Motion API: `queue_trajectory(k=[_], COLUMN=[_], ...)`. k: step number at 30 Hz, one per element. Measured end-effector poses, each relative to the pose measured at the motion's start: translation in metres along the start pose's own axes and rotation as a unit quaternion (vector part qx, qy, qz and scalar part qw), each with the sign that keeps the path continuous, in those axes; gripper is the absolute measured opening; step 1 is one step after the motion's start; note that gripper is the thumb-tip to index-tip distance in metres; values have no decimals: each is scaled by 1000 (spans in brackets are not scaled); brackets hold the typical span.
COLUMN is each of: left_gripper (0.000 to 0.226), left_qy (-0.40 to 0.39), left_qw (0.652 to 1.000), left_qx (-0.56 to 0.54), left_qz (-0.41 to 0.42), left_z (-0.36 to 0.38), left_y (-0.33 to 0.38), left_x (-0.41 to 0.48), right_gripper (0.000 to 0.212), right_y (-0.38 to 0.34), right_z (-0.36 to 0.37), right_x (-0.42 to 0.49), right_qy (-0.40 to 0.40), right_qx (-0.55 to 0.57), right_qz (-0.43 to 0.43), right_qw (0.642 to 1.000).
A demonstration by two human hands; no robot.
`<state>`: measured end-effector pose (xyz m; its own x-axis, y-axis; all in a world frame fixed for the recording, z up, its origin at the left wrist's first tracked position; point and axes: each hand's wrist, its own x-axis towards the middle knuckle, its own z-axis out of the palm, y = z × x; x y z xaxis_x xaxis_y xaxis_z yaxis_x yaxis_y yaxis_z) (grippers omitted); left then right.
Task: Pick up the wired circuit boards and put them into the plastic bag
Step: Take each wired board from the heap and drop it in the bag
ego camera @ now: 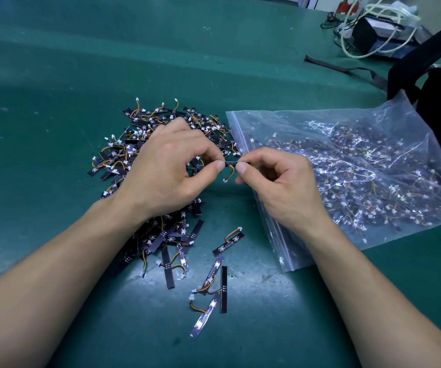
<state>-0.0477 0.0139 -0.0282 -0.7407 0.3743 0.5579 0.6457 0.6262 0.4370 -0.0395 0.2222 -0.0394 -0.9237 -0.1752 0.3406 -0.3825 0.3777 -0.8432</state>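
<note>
A pile of small black wired circuit boards [145, 134] with orange-yellow wires and white plugs lies on the green table. My left hand [166, 168] and my right hand [280, 181] together pinch one thin black board [231, 163] by its two ends, just above the table at the mouth of the clear plastic zip bag [360, 168]. Its wire and white plug hang below it. The bag lies flat to the right and holds several boards. A few loose boards [214, 274] lie nearer to me.
The green mat [81, 62] covers the whole table. At the back right stand a black device with white cables [378, 30] and a black strap [346, 67]. A black bag [439, 83] lies beside the plastic bag at the right edge.
</note>
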Motion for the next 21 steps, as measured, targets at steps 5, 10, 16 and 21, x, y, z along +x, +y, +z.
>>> queue_trajectory(k=[5,10,16,21], left_gripper=[11,11,11,10], left_qy=[2,1,0,3], left_qw=[1000,1000,1000,1000], left_qx=[-4,-1,5,-1], left_qz=[-3,0,9,6], left_z=[-1,0,1,1], left_y=[0,0,0,-1], left_x=[0,0,0,0], right_gripper=[10,8,6,11], right_y=[0,0,0,0], right_z=[0,1,2,0], right_x=[0,1,0,0], right_qy=[4,3,9,1], right_qx=[-2,1,12,-6], right_qz=[-5,-1,8,-3], right_qw=[1000,1000,1000,1000])
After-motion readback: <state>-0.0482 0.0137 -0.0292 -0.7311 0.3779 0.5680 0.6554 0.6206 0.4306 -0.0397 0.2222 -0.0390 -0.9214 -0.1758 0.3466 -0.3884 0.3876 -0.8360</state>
